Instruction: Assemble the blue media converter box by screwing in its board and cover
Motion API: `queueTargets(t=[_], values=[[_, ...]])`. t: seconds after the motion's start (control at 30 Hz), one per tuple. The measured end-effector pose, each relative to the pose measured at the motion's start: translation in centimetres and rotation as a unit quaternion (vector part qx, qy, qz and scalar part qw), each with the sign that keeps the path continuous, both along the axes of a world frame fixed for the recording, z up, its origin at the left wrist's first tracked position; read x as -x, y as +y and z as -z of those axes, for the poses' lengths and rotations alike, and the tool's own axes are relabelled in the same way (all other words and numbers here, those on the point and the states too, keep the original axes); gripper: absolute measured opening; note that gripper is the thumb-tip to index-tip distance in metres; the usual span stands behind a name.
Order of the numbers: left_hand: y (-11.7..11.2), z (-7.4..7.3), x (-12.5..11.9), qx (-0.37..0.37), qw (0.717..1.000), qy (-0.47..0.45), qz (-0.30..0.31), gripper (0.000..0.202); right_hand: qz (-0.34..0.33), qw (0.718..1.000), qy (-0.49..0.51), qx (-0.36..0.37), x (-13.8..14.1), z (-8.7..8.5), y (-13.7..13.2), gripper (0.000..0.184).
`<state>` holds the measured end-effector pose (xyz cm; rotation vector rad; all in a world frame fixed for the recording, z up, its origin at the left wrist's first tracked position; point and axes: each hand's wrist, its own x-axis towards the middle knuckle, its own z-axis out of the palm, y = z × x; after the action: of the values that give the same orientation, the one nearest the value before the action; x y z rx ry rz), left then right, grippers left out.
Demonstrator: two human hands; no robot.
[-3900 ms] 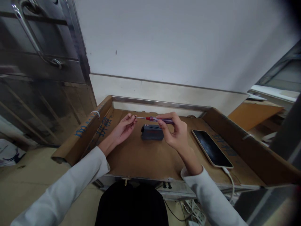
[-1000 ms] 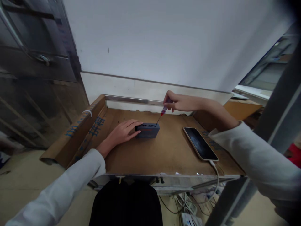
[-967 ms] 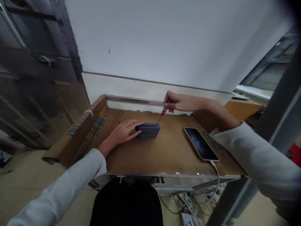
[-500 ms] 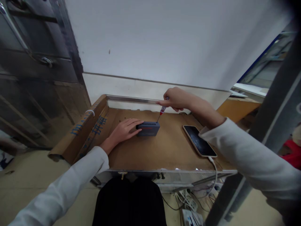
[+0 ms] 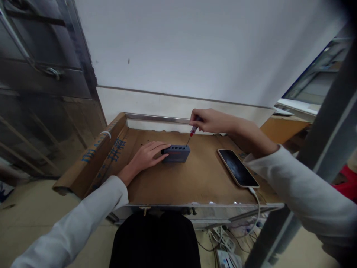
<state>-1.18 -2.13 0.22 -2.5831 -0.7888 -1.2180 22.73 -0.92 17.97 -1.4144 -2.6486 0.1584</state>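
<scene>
left fingers (image 5: pixel 156 145) pinching dark box (image 5: pixel 178 154), end covered | right fingers (image 5: pixel 194 117) clasping screwdriver (image 5: pixel 192 131), handle mostly hidden | tip contact unclear

At nine o'clock from the small dark-grey rectangular box (image 5: pixel 178 157), blue characters (image 5: pixel 116 149) on the brown cardboard lining (image 5: pixel 156 184) appear to read 拼箱. Further blue marks (image 5: pixel 88 155) on the raised brown cardboard flap (image 5: pixel 79 169) are illegible, as is the box's red lettering (image 5: pixel 175 152) (tiny and blurred).

Brown cardboard (image 5: pixel 167 184) covered the bench (image 5: pixel 173 207), its left side folded up. On it I saw a dark vented box (image 5: pixel 176 155) mid-bench, a phone (image 5: pixel 238 168) lying screen up to the right, and small dark specks (image 5: pixel 142 144) far left.
</scene>
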Motion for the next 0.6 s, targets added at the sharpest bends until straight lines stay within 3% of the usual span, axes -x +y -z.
queueTargets(t=[0.17,0.4,0.5,0.6], values=[[0.1,-0.1,-0.1,-0.013,1.0,0.0,0.001,0.033,0.005,0.999,-0.025,-0.04,1.0,0.2,-0.2,0.02],[0.0,0.0,-0.1,-0.013,1.0,0.002,-0.006,0.033,0.108,0.979,-0.079,-0.154,1.6,0.6,-0.2,0.057],[0.0,-0.1,-0.1,-0.018,1.0,0.003,-0.007,0.033,0.124,0.985,-0.072,-0.101,1.4,0.5,-0.1,0.059],[0.0,-0.1,-0.1,-0.028,1.0,0.005,-0.006,0.033,0.095,0.994,-0.038,-0.028,0.9,0.3,-0.3,0.034]])
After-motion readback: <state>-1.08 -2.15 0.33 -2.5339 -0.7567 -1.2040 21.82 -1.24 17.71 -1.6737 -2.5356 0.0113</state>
